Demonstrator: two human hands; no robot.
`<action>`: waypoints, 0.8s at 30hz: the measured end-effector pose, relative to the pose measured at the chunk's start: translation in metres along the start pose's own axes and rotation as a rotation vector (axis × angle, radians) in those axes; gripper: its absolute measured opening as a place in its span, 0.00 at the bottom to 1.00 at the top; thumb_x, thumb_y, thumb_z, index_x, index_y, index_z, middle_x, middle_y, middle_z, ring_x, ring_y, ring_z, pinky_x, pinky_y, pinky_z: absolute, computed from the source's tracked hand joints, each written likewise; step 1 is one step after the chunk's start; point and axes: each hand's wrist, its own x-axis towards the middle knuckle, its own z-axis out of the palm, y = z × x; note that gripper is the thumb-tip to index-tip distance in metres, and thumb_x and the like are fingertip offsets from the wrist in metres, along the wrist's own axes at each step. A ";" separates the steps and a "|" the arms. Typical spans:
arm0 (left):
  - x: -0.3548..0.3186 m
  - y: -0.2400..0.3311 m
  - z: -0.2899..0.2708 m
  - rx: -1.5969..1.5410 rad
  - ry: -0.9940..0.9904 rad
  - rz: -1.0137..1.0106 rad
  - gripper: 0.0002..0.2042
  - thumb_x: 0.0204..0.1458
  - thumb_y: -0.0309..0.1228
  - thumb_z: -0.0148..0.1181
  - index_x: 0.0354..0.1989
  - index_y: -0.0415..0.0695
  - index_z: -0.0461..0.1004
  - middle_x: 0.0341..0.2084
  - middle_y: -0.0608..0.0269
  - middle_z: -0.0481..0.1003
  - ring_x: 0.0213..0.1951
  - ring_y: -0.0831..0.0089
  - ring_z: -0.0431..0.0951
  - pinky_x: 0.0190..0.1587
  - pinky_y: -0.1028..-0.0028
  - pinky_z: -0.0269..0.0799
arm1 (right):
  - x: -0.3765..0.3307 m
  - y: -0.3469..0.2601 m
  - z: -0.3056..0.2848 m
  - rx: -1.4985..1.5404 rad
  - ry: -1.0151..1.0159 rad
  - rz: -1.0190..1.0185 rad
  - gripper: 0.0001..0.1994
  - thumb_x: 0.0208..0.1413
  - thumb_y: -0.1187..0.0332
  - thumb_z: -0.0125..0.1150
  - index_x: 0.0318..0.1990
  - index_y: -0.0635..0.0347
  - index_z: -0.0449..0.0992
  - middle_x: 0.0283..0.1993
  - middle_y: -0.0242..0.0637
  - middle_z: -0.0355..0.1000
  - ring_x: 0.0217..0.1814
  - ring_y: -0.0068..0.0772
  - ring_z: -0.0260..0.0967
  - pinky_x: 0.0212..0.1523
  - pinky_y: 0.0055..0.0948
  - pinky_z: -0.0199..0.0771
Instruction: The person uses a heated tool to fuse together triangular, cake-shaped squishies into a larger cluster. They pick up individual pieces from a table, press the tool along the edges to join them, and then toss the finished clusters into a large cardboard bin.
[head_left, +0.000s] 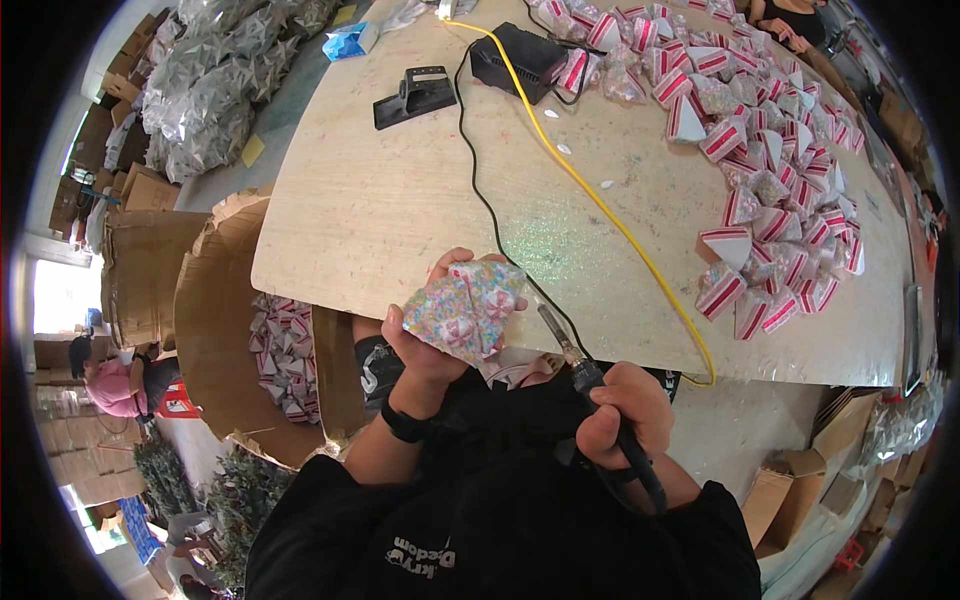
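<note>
The left hand (425, 345) grips a pastel sprinkle-patterned packet (465, 308) just above the tabletop (400, 200) edge. The right hand (625, 412) is closed around a soldering-iron-like tool (590, 385), its tip beside the packet. Best keep the packet steady and the fingers clear of the tip.

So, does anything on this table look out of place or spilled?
Only small things. A few white scraps lie loose on the table beside the yellow cable. The striped boxes sit in an untidy heap, some tipped over. Nothing looks damaged.
</note>
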 end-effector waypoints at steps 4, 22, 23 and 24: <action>-0.001 0.001 -0.005 -0.249 -0.028 -0.035 0.50 0.45 0.73 0.47 0.67 0.44 0.54 0.63 0.41 0.62 0.56 0.37 0.72 0.46 0.47 0.78 | 0.003 -0.003 -0.004 -0.032 -0.075 0.039 0.04 0.53 0.72 0.66 0.32 0.63 0.78 0.20 0.37 0.70 0.17 0.35 0.68 0.20 0.30 0.68; -0.005 0.003 -0.007 -0.389 0.122 -0.124 0.51 0.46 0.76 0.39 0.69 0.45 0.54 0.62 0.40 0.65 0.52 0.34 0.74 0.24 0.60 0.77 | 0.005 -0.001 -0.001 -0.001 -0.193 -0.016 0.08 0.53 0.69 0.69 0.36 0.62 0.77 0.22 0.34 0.69 0.19 0.35 0.68 0.23 0.31 0.71; -0.004 0.003 -0.005 -0.386 0.125 -0.119 0.51 0.45 0.75 0.41 0.69 0.45 0.54 0.62 0.39 0.65 0.52 0.33 0.74 0.25 0.58 0.79 | 0.006 -0.001 -0.001 0.002 -0.190 -0.021 0.08 0.53 0.69 0.70 0.36 0.62 0.78 0.22 0.34 0.69 0.19 0.35 0.68 0.23 0.31 0.71; -0.004 0.003 -0.006 -0.385 0.126 -0.119 0.51 0.45 0.75 0.41 0.69 0.45 0.54 0.62 0.39 0.65 0.52 0.33 0.74 0.25 0.58 0.79 | 0.006 -0.001 0.000 0.005 -0.187 -0.024 0.08 0.53 0.69 0.70 0.36 0.62 0.78 0.22 0.34 0.69 0.19 0.35 0.68 0.23 0.30 0.70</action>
